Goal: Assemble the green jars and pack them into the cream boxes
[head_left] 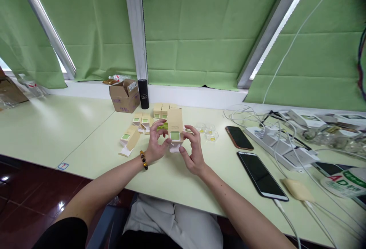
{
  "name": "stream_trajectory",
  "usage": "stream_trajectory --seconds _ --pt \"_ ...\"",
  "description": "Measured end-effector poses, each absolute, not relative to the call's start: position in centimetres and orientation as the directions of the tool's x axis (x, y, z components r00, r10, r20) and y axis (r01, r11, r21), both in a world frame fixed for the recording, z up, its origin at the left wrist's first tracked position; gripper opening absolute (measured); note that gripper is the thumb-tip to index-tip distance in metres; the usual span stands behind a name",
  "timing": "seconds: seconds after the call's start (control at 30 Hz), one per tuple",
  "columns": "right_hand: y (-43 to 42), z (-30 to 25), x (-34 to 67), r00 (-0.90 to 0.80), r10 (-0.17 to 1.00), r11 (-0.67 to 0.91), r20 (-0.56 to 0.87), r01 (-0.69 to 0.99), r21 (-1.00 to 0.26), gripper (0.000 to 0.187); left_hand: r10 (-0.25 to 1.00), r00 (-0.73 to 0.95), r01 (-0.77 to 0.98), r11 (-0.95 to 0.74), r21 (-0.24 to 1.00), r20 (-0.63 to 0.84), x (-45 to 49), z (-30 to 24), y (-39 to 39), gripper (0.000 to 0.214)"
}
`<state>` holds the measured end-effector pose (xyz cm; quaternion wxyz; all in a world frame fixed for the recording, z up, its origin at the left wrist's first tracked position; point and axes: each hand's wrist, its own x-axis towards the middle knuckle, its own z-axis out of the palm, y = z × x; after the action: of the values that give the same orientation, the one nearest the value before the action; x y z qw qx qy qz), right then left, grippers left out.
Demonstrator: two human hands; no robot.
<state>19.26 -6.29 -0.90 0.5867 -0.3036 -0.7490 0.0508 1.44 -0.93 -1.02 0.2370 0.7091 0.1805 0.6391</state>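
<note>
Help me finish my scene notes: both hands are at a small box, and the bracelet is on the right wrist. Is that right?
Not quite: the head view shows the bracelet on the left wrist, not the right. The left hand and right hand are indeed at a small box.

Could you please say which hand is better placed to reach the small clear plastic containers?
Probably the right hand: the containers lie nearer it, on its side of the held beige cardboard box; the left hand is opposite.

Passage across the near tabletop, cream cartons in the way leftward, transparent containers rightward
</note>
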Motion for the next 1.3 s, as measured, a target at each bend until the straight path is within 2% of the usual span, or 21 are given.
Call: stream_trajectory --seconds 0.23,0.47,0.6,0.87,1.3 --pt "-6.3 -1.4 19.5 -0.104 0.671 0.720 0.734 0.326 -0.613 0.041 0.594 0.162 0.043 -0.802 0.595 0.788 1.2 -0.9 -0.9 0.036" --pt "-6.1 -1.0 19.6 -0.040 0.723 0.682 0.690 0.199 -0.703 0.040 0.591 0.275 0.055 -0.797 0.601 0.758 0.7 -0.3 -1.4 0.043" --pt "-5.9 -1.0 19.8 -0.027 0.741 0.664 0.670 0.171 -0.728 0.041 0.580 0.304 0.053 -0.802 0.594 0.756 0.7 -0.4 -1.4 0.050" --pt "-5.6 -1.1 20.0 -0.018 0.773 0.628 0.634 0.154 -0.762 0.043 0.627 0.229 0.068 -0.773 0.631 0.744 1.2 -0.7 -1.5 0.041" --pt "-5.5 -1.1 19.5 0.062 0.787 0.600 0.614 0.154 -0.785 0.032 0.678 0.221 0.086 -0.729 0.679 0.701 1.4 -0.6 -1.9 0.035"
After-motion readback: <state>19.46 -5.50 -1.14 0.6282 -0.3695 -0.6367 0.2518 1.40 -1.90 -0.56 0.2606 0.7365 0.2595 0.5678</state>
